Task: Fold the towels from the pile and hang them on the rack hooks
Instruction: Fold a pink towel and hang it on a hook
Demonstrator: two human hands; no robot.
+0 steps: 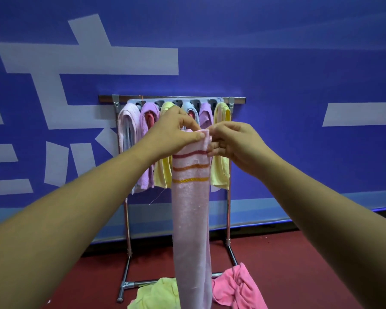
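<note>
A blue wall (276, 63) with big pale lettering fills the view from 9 to 3 o'clock. A dark red floor (299, 264) lies below it at 6 o'clock. In front of the wall, at 12 o'clock of the hands, stands one metal rack (239, 99). Its hooks carry six hung towels (221, 170), which from 9 towards 3 o'clock are pale pink, purple, yellow, blue, purple and yellow.

Before the rack hangs one long pink striped towel (191, 219) with three coloured bands near its top. Its lower end runs out of view at 6 o'clock. Two loose towels lie on the floor by the rack's foot: a yellow towel (156, 295) at 7 o'clock of that end and a pink towel (236, 286) at 5 o'clock.

The left grip (176, 130) is narrow, pinching the striped towel's top edge. The right grip (232, 143) pinches the same edge at 3 o'clock of it.
</note>
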